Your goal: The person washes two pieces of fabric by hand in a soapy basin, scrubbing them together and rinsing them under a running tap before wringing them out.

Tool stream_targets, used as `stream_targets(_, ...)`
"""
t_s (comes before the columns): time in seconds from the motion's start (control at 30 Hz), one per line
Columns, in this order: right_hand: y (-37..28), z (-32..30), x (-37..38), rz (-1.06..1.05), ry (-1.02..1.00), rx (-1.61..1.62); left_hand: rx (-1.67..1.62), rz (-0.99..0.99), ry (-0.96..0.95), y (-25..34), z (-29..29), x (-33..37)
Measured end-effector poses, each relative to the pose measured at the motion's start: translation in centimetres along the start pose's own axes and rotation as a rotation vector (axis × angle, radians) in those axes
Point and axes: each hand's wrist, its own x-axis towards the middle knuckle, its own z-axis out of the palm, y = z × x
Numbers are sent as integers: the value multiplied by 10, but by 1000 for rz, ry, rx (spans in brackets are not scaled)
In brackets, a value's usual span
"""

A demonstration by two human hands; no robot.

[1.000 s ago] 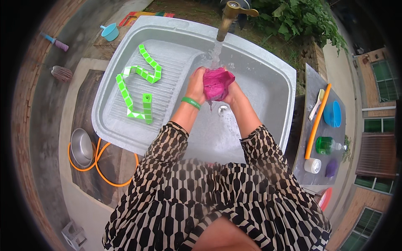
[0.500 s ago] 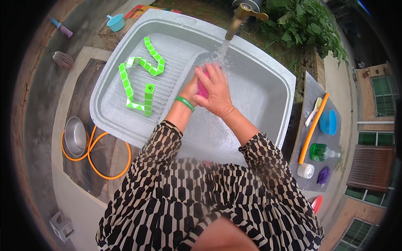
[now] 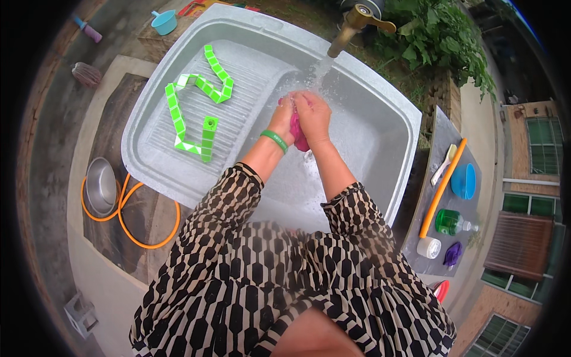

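Under running water, my left hand (image 3: 279, 124) and my right hand (image 3: 314, 117) press together around a wet, crumpled pink cloth (image 3: 300, 141). Part of it bulges out below my palms; the rest is hidden between my fingers. Splashes fly off just in front of my knuckles, where the brass tap (image 3: 347, 34) pours into the basin of a grey sink (image 3: 410, 157). On the ribbed drainboard to the left lies a green and white snake puzzle (image 3: 175, 111), bent in a zigzag and apart from both hands.
At right, a dark board holds an orange tube (image 3: 443, 189), a white-handled brush (image 3: 444, 163), a blue bowl (image 3: 463, 181), a bottle of green liquid (image 3: 449, 222), a white roll (image 3: 428, 247) and a purple cloth (image 3: 452, 254). Left stand a metal bowl (image 3: 101, 186) and an orange hose (image 3: 146, 245).
My hands have turned and closed tighter on the pink cloth, the right fingers curling from a flat spread. More of the cloth now hangs out below them. The view has shifted slightly.
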Motion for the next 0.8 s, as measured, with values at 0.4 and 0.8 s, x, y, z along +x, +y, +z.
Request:
stream_targets(0.4,13,-13,-23,471,-141,1142,-31,34,-108,13,0,7)
stream_targets(0.8,-35,-18,-25,-575,129,-191,215,77,-331,36,2,-14)
